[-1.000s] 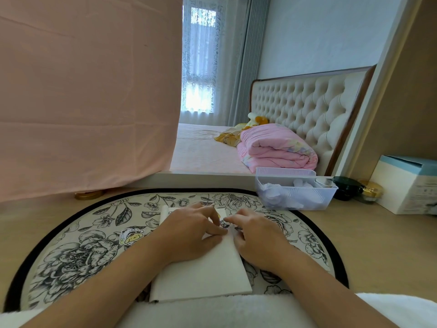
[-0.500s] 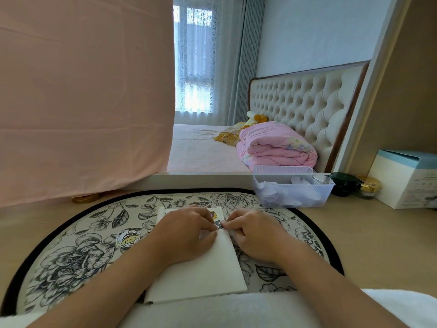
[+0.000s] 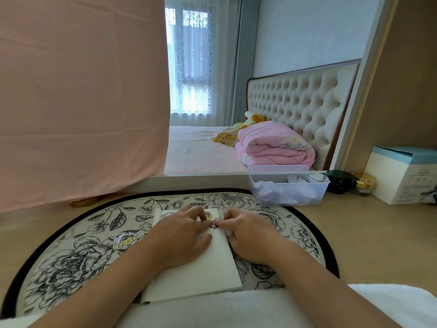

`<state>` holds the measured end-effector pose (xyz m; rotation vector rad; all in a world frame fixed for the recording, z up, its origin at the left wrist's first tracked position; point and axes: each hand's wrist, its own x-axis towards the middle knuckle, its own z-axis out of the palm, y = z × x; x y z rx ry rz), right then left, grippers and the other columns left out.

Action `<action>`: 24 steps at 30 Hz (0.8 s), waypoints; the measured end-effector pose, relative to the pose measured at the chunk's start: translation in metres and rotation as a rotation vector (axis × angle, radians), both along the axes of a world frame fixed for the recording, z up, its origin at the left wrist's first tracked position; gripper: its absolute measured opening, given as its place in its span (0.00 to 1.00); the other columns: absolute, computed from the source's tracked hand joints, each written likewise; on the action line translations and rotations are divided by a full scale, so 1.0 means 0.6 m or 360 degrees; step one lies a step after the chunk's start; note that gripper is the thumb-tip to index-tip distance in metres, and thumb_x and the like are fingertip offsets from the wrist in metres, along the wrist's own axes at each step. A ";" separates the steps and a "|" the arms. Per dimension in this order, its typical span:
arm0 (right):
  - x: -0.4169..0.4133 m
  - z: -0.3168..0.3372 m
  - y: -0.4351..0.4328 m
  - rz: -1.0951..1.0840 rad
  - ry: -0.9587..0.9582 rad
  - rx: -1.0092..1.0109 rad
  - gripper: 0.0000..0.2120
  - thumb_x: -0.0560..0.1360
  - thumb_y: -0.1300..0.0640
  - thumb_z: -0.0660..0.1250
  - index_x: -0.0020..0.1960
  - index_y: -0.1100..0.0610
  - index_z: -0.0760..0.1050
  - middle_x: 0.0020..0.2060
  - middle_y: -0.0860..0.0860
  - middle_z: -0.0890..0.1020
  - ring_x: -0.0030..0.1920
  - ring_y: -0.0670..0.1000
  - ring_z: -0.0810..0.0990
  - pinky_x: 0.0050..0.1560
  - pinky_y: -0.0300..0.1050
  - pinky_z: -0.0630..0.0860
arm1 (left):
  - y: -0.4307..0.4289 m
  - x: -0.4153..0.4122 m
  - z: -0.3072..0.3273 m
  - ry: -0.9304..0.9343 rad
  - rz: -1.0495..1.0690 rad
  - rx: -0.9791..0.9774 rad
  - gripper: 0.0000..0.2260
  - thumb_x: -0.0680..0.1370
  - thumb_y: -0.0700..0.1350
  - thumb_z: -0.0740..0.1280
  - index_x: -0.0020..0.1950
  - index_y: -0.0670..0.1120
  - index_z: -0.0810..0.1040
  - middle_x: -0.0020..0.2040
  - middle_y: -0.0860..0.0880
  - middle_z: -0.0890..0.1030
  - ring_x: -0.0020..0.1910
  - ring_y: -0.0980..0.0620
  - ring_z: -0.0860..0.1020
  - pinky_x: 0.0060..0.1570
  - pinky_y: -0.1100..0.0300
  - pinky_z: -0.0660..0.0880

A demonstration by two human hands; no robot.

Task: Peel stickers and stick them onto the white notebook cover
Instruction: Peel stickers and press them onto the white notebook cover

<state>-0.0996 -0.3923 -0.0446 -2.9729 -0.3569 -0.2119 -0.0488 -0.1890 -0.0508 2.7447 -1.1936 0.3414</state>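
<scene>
Together, a person's left hand (image 3: 182, 235) and right hand (image 3: 250, 235) pinch a small sticker (image 3: 214, 224) over the white notebook (image 3: 203, 273) on a floral mat (image 3: 71, 261); light and flimsy, it seems best held by its edges.

Brightly, evenly lit by soft daylight through the sheer-curtained window (image 3: 189, 67), near blown out at the lower panes. Faintly shadowed under the white notebook (image 3: 201, 268). Bowed toward the edges, wide lens. Slightly soft throughout, too smeared at the sticker (image 3: 214, 224) to read.
</scene>
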 end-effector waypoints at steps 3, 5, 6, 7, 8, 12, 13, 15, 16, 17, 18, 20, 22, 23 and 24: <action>-0.004 -0.006 -0.009 -0.0001 -0.0026 0.0111 0.17 0.82 0.51 0.58 0.67 0.41 0.77 0.63 0.38 0.76 0.64 0.46 0.73 0.62 0.46 0.73 | -0.002 -0.001 -0.001 0.0000 0.0026 -0.0023 0.30 0.74 0.65 0.45 0.70 0.60 0.73 0.63 0.61 0.70 0.65 0.60 0.65 0.54 0.58 0.75; -0.005 -0.008 -0.012 -0.0034 -0.0005 0.0210 0.17 0.81 0.53 0.59 0.66 0.42 0.79 0.64 0.37 0.76 0.67 0.43 0.70 0.67 0.47 0.71 | -0.002 0.001 -0.004 -0.0009 0.0026 -0.0049 0.28 0.75 0.65 0.47 0.69 0.60 0.74 0.62 0.62 0.70 0.64 0.61 0.65 0.54 0.58 0.75; -0.005 -0.009 -0.013 -0.0054 0.0009 0.0269 0.17 0.81 0.54 0.60 0.65 0.42 0.79 0.65 0.36 0.76 0.68 0.42 0.69 0.68 0.47 0.70 | -0.002 0.002 -0.005 -0.0007 0.0023 -0.0064 0.28 0.75 0.65 0.48 0.69 0.60 0.75 0.61 0.62 0.71 0.64 0.61 0.66 0.54 0.58 0.75; -0.004 -0.011 -0.014 -0.0078 0.0029 0.0336 0.17 0.81 0.55 0.61 0.65 0.42 0.79 0.64 0.35 0.76 0.68 0.41 0.68 0.69 0.47 0.69 | -0.002 0.003 -0.006 0.0000 0.0024 -0.0078 0.26 0.76 0.65 0.50 0.68 0.60 0.75 0.61 0.63 0.71 0.63 0.62 0.66 0.53 0.59 0.75; -0.004 -0.012 -0.015 -0.0103 0.0054 0.0420 0.17 0.80 0.56 0.61 0.65 0.42 0.80 0.64 0.34 0.76 0.68 0.41 0.68 0.70 0.47 0.68 | -0.001 0.004 -0.007 0.0007 0.0027 -0.0092 0.25 0.76 0.64 0.52 0.68 0.61 0.76 0.61 0.63 0.71 0.63 0.62 0.67 0.52 0.59 0.75; -0.005 -0.011 -0.013 -0.0187 0.0147 0.0677 0.15 0.80 0.54 0.64 0.64 0.44 0.81 0.63 0.36 0.75 0.66 0.43 0.72 0.71 0.47 0.69 | 0.000 0.003 -0.007 0.0007 0.0034 -0.0189 0.20 0.77 0.63 0.59 0.67 0.62 0.77 0.60 0.64 0.74 0.63 0.63 0.69 0.51 0.61 0.74; -0.006 -0.006 -0.010 -0.0200 0.0138 0.0655 0.15 0.80 0.54 0.63 0.65 0.45 0.80 0.64 0.38 0.75 0.65 0.44 0.72 0.70 0.47 0.69 | 0.000 0.002 -0.006 0.0028 0.0040 -0.0236 0.19 0.77 0.62 0.60 0.67 0.62 0.77 0.60 0.65 0.74 0.63 0.63 0.69 0.52 0.61 0.73; -0.011 0.004 -0.004 -0.0220 0.0089 0.0612 0.18 0.79 0.56 0.63 0.67 0.46 0.78 0.65 0.40 0.73 0.63 0.45 0.74 0.67 0.45 0.71 | 0.005 0.001 0.000 0.0108 0.0073 -0.0359 0.19 0.78 0.61 0.61 0.67 0.61 0.77 0.60 0.65 0.76 0.61 0.63 0.72 0.53 0.60 0.74; -0.012 0.011 0.002 -0.0218 0.0049 0.0600 0.19 0.79 0.57 0.63 0.68 0.46 0.77 0.64 0.40 0.73 0.61 0.45 0.75 0.64 0.44 0.73 | 0.010 0.000 0.005 0.0133 0.0093 -0.0428 0.19 0.78 0.62 0.60 0.67 0.61 0.76 0.60 0.64 0.76 0.60 0.62 0.73 0.53 0.59 0.74; -0.012 0.019 0.010 -0.0208 0.0005 0.0590 0.19 0.79 0.57 0.63 0.68 0.45 0.76 0.63 0.40 0.73 0.57 0.45 0.76 0.61 0.43 0.74 | 0.019 -0.002 0.011 0.0124 0.0113 -0.0484 0.20 0.78 0.62 0.59 0.67 0.61 0.76 0.59 0.64 0.77 0.60 0.62 0.74 0.53 0.58 0.75; -0.012 0.027 0.022 -0.0187 -0.0038 0.0576 0.18 0.79 0.57 0.63 0.68 0.45 0.77 0.62 0.41 0.74 0.55 0.45 0.77 0.59 0.43 0.75 | 0.030 -0.002 0.017 0.0091 0.0137 -0.0515 0.19 0.78 0.61 0.60 0.67 0.62 0.77 0.59 0.65 0.77 0.59 0.62 0.74 0.52 0.58 0.75; -0.008 0.041 0.051 -0.0110 -0.0084 0.0539 0.17 0.79 0.55 0.63 0.66 0.45 0.78 0.61 0.42 0.76 0.56 0.47 0.77 0.60 0.46 0.75 | 0.063 -0.004 0.027 0.0026 0.0213 -0.0528 0.16 0.79 0.58 0.63 0.67 0.62 0.76 0.59 0.65 0.77 0.58 0.62 0.74 0.51 0.60 0.74; -0.005 0.049 0.088 -0.0011 -0.0078 0.0506 0.16 0.80 0.52 0.63 0.66 0.44 0.78 0.61 0.42 0.77 0.57 0.48 0.78 0.61 0.48 0.75 | 0.102 -0.006 0.031 -0.0002 0.0308 -0.0535 0.16 0.80 0.55 0.64 0.68 0.62 0.76 0.58 0.65 0.76 0.58 0.61 0.73 0.52 0.59 0.74; -0.004 0.053 0.108 0.0036 -0.0066 0.0488 0.15 0.80 0.51 0.63 0.65 0.44 0.78 0.60 0.41 0.78 0.58 0.48 0.78 0.61 0.47 0.75 | 0.122 -0.008 0.030 -0.0006 0.0351 -0.0528 0.16 0.80 0.54 0.64 0.68 0.62 0.76 0.57 0.65 0.76 0.59 0.61 0.73 0.53 0.58 0.74; -0.002 0.055 0.129 0.0072 -0.0053 0.0467 0.15 0.80 0.51 0.63 0.65 0.44 0.78 0.60 0.41 0.78 0.59 0.48 0.78 0.62 0.47 0.74 | 0.141 -0.010 0.029 -0.0015 0.0389 -0.0516 0.16 0.80 0.54 0.64 0.68 0.61 0.76 0.56 0.65 0.76 0.59 0.60 0.73 0.53 0.59 0.74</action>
